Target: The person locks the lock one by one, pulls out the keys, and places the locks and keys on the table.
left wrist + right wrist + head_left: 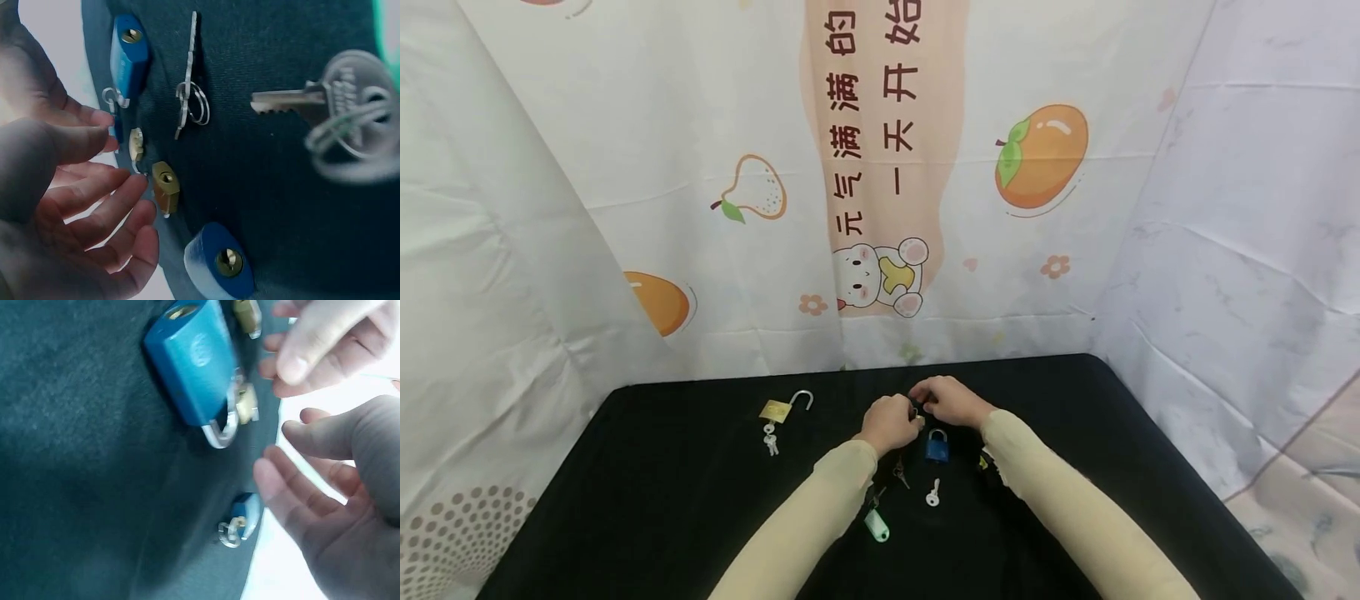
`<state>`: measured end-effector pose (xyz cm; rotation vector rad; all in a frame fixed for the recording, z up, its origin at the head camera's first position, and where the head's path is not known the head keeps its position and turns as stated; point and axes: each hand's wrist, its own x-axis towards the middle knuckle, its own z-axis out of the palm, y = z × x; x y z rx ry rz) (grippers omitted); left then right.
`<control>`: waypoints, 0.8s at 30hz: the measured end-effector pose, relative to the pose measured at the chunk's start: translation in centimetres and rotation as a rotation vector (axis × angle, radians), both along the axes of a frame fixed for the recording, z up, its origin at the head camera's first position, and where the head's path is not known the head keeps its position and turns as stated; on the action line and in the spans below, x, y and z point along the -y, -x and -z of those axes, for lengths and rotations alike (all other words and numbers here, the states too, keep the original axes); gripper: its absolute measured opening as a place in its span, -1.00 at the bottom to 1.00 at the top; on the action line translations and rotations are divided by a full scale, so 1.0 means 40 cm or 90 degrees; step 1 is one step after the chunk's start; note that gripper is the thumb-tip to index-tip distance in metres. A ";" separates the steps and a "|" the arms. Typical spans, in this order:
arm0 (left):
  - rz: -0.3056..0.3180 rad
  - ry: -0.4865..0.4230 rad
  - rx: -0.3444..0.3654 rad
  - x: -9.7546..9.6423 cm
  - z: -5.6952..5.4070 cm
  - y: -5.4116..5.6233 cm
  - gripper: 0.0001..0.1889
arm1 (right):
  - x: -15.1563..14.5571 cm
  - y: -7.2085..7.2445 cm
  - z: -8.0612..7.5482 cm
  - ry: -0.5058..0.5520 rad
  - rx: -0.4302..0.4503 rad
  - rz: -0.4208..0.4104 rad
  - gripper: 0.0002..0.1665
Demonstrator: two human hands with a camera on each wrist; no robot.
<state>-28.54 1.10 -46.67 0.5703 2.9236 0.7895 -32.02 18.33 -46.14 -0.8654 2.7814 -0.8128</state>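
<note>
My left hand (889, 423) and right hand (953, 400) are close together over the far part of the black table. In the left wrist view, my left hand (94, 219) has loosely bent fingers with nothing between them. Two small brass padlocks (136, 145) (165, 187) lie by its fingertips. My right hand (337, 481) has thumb and fingers apart and holds nothing. A small blue padlock (247, 512) is near its fingertips. Between the forearms stands a larger blue padlock (937, 447). Another blue padlock (219, 262) shows in the left wrist view.
A brass padlock (775, 411) with raised shackle lies at left with keys (771, 440). Nearer are a ringed key (900, 473), a loose key (933, 493) and a green key tag (877, 525). Something yellow (983, 462) is partly hidden by the right sleeve. A white curtain (760, 275) hangs behind.
</note>
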 end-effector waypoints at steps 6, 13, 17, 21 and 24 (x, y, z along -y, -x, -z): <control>-0.030 0.034 0.006 -0.020 0.007 0.013 -0.47 | 0.008 0.021 0.026 -0.020 0.017 -0.016 -0.52; -0.102 0.097 -0.010 -0.031 0.004 0.019 -0.59 | 0.009 0.026 0.034 -0.019 0.047 -0.044 -0.57; -0.120 0.109 -0.006 -0.033 0.002 0.023 -0.60 | 0.010 0.025 0.033 -0.019 0.054 -0.029 -0.63; -0.124 0.115 0.004 -0.035 0.003 0.027 -0.60 | 0.008 0.024 0.037 -0.022 0.057 -0.003 -0.67; -0.125 0.118 0.011 -0.036 0.008 0.030 -0.63 | 0.007 0.025 0.042 -0.018 0.054 0.006 -0.70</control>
